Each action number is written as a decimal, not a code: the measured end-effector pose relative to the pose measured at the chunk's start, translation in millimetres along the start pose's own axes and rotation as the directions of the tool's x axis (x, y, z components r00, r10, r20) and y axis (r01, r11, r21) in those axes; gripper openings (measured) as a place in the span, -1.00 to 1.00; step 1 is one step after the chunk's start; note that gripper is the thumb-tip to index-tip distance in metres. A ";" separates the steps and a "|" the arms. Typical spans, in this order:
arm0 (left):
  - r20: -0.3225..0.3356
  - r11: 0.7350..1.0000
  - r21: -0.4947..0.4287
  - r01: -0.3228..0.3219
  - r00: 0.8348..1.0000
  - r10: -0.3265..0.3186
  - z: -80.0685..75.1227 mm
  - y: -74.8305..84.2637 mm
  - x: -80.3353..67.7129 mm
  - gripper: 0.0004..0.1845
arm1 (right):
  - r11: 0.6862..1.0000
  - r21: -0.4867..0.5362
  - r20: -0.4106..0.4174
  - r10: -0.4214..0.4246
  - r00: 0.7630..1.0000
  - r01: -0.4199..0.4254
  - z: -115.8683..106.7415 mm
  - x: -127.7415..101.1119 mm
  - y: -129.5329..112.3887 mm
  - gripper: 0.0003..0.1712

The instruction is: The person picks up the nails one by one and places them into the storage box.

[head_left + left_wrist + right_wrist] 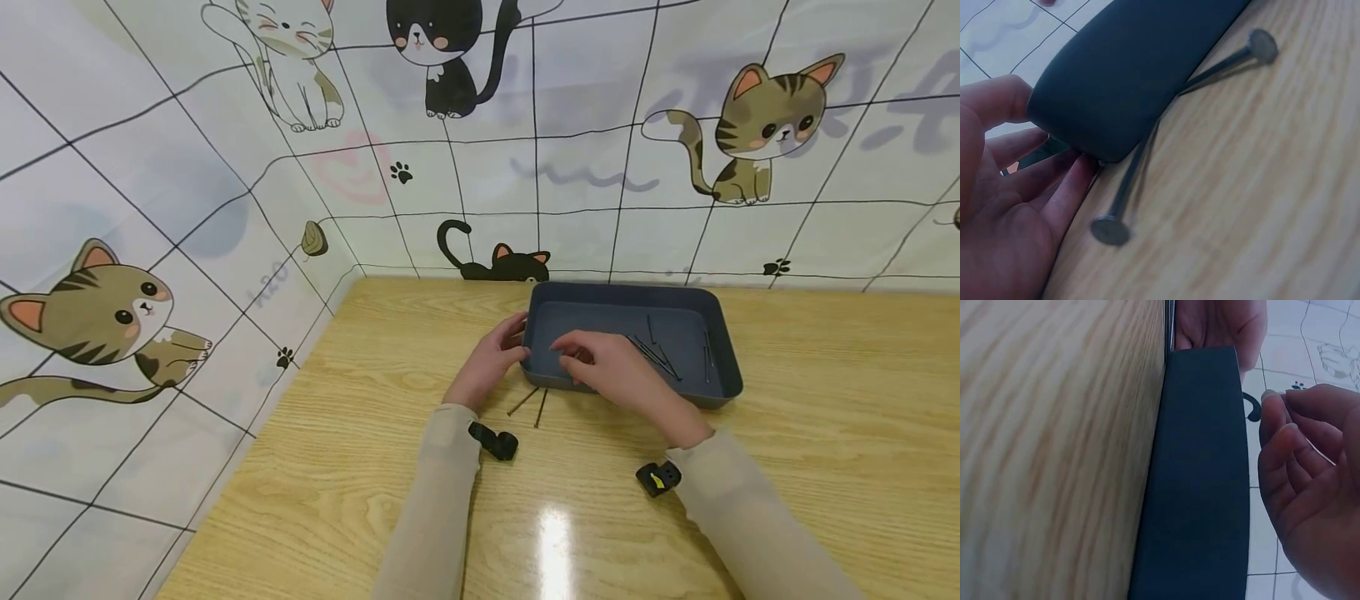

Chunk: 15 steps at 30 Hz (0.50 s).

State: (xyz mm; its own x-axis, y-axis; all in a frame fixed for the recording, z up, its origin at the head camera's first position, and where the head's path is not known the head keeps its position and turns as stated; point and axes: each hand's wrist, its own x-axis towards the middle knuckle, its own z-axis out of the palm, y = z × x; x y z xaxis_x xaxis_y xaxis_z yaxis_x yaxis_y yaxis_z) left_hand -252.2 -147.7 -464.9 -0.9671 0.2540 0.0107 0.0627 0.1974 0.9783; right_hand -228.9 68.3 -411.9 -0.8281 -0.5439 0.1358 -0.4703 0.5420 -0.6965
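Observation:
My left hand (491,358) holds the left end of a dark blue-grey tray (630,296), its fingers bent against the rim and lower edge in the left wrist view. Over the tray's left part hovers my right hand (618,371), fingers loosely bent, with nothing visible between them in the right wrist view (1316,481). Several dark nails (660,358) lie inside the tray, toward its right side. Two more nails, a left one (522,402) and a right one (541,408), lie on the table by the tray's front left corner; their heads point away from it.
The wooden table (360,467) runs back to a cat-patterned wall covering (577,175), and the tray stands close to it. Another patterned panel (150,250) borders the table on the left. Dark wrist cameras (495,442) sit at both cuffs.

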 end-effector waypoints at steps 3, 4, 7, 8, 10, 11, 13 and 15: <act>0.001 1.000 -0.010 -0.001 1.000 0.001 -1.6 4.4 -1.7 -0.40 | 0.995 -0.072 0.026 -0.064 0.998 0.066 2.7 0.8 -9.3 -0.71; 0.005 1.000 -0.017 -0.003 1.000 0.004 -1.7 7.3 -3.0 -0.40 | 0.992 -0.087 0.038 -0.091 0.995 0.094 3.7 0.7 -11.9 -0.72; 0.015 0.999 -0.038 -0.004 1.000 0.004 -0.7 16.1 -7.6 -0.40 | 0.977 -0.133 0.073 -0.158 0.985 0.167 7.5 -0.5 -17.4 -0.73; 0.022 0.999 -0.042 -0.004 1.000 0.004 -0.2 19.2 -9.3 -0.40 | 0.970 -0.146 0.088 -0.182 0.979 0.194 8.8 -1.1 -18.4 -0.74; 0.031 0.999 -0.046 -0.001 1.000 0.002 1.0 24.1 -12.1 -0.39 | 0.956 -0.165 0.115 -0.228 0.967 0.245 11.7 -2.5 -20.2 -0.76; 0.031 0.999 -0.041 0.001 1.000 0.000 1.4 25.4 -12.9 -0.39 | 0.951 -0.170 0.131 -0.238 0.962 0.258 13.4 -2.7 -21.0 -0.77; 0.031 1.000 -0.028 0.003 1.000 -0.003 1.5 27.0 -13.5 -0.39 | 0.949 -0.160 0.169 -0.247 0.954 0.274 16.2 -3.0 -22.7 -0.78; 0.030 1.000 -0.019 0.003 1.000 -0.002 1.0 28.0 -13.8 -0.39 | 0.948 -0.148 0.213 -0.248 0.945 0.282 19.3 -2.5 -24.2 -0.78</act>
State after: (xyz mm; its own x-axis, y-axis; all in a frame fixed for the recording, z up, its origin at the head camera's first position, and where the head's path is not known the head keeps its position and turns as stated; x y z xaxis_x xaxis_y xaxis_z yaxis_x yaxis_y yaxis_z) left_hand -236.9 -144.8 -437.9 -0.9595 0.2818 0.0023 0.0551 0.1796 0.9822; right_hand -209.6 44.2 -408.9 -0.6007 -0.7851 0.1509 -0.7246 0.4550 -0.5175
